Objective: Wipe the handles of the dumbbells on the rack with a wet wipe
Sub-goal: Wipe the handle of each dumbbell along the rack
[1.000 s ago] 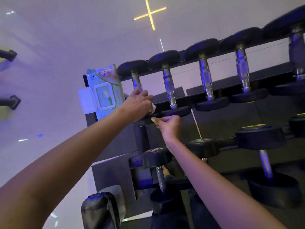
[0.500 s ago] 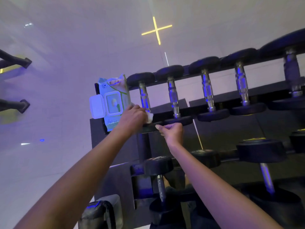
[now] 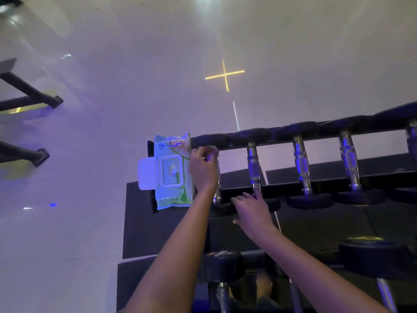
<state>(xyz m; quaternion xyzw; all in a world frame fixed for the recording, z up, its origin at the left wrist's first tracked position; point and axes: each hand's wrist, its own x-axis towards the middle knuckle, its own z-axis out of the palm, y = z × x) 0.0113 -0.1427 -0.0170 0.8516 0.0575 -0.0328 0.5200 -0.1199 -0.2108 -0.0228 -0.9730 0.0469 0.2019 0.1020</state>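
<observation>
left hand (image 3: 203, 170) slid up, curled round first handle (image 3: 217, 194) | right hand (image 3: 252, 211) flattened, fingers straight, holding nothing

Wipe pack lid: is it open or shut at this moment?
Open. The white flip lid of the wipe pack is swung out to the left, leaving the dispensing opening uncovered.
</observation>
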